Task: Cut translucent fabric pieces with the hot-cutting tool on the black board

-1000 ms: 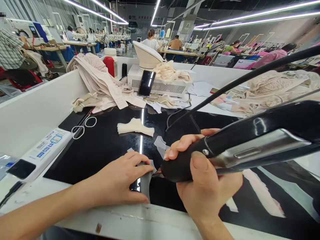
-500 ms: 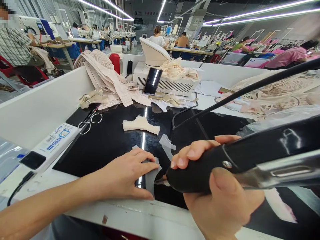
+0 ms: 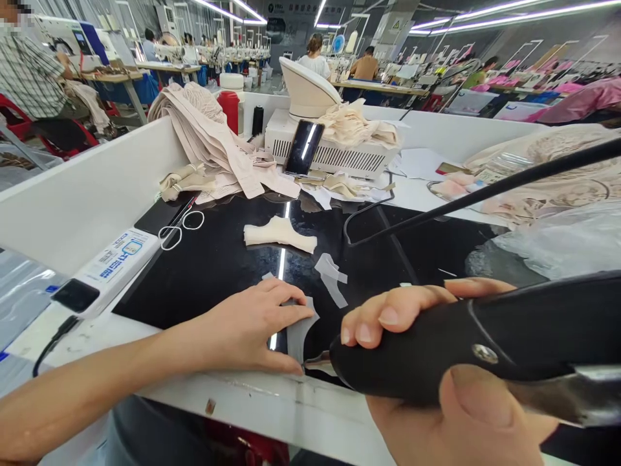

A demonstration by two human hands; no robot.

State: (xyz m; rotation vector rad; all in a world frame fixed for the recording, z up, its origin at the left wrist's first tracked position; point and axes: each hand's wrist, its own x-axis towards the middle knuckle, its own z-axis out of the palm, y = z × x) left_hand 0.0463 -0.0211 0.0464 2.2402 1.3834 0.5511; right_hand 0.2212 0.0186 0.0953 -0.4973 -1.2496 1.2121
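My left hand (image 3: pixel 247 323) lies with fingers and thumb spread, pressing a thin grey translucent piece (image 3: pixel 298 330) onto the black board (image 3: pixel 194 285). The fingers of my right hand (image 3: pixel 417 362) are wrapped around a thick black-bodied tool (image 3: pixel 417 349) with a screw in its side and a pointed metal tip (image 3: pixel 319 364). That tip meets the lower right edge of the grey piece, close to my left thumb. A cream padded piece (image 3: pixel 280 233) rests farther up the board. Another translucent scrap (image 3: pixel 332 278) lies to the right of my left hand.
A bent black rod or cord (image 3: pixel 451 194) crosses above the board's right side. Behind the board are a phone (image 3: pixel 304 147), a white vented box (image 3: pixel 334 152) and beige fabric strips (image 3: pixel 218 145). A white device (image 3: pixel 109 268) lies at left; clear plastic (image 3: pixel 572 239) lies right.
The tool in my right hand has shifted down and right at its near end, and its tip sits slightly lower along the grey piece. The whole view has turned slightly left.
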